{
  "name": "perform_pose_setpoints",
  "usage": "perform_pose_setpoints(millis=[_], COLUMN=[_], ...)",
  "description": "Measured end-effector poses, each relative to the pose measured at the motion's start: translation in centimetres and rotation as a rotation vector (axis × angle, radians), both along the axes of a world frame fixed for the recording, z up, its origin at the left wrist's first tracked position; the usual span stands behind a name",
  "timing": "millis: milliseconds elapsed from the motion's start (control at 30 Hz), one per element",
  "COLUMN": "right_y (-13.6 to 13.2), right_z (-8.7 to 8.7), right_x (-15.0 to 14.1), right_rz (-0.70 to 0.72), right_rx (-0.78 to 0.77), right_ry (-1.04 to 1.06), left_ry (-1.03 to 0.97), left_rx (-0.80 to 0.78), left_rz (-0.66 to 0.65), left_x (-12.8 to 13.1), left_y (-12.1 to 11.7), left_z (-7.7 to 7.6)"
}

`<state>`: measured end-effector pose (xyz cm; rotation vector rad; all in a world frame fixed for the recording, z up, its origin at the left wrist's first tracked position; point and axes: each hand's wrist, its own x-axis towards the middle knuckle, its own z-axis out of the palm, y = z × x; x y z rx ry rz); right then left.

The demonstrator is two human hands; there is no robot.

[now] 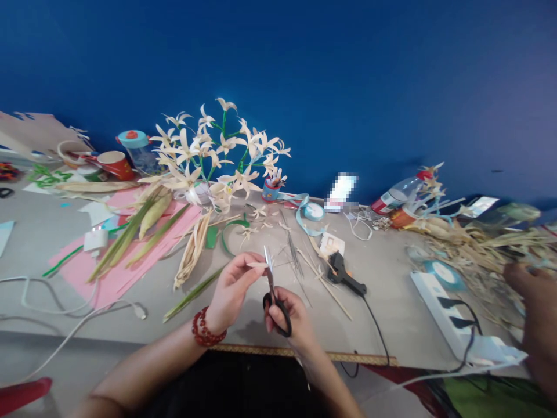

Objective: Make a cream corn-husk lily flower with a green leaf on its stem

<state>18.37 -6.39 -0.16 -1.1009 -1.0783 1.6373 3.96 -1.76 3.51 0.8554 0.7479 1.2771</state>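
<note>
Between the thumb and fingers of my left hand is a small pale strip of corn husk. Black-handled scissors are in my right hand, with fingers through the loops. Their blades point away from me and meet the strip near its right end; whether they cut into it I cannot tell. Beyond my hands, several husk flowers with green stems stand in a bunch. A folded bundle of dry husk lies to the left of my left hand, near a green husk strip.
A black glue gun with a cord lies at right, near a white power strip. Pink paper bears green husks. A blue ribbon spool is at the back. Another person's hand is at far right by piled husk.
</note>
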Motion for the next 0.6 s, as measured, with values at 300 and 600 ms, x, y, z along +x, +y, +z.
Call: perform_pose_setpoints(millis=[300, 600], right_y=[0.1, 0.7], right_z=[-0.8, -0.4], right_x=[1.9, 2.5], right_rz=[-0.025, 0.068], right_rx=[0.051, 0.215], right_ry=[-0.287, -1.493], left_ry=[0.008, 0.153], left_rx=[0.004, -0.010], left_rz=[-0.092, -0.138], left_x=[-0.6, -2.4], left_y=[0.5, 1.4], left_z=[-0.3, -0.8])
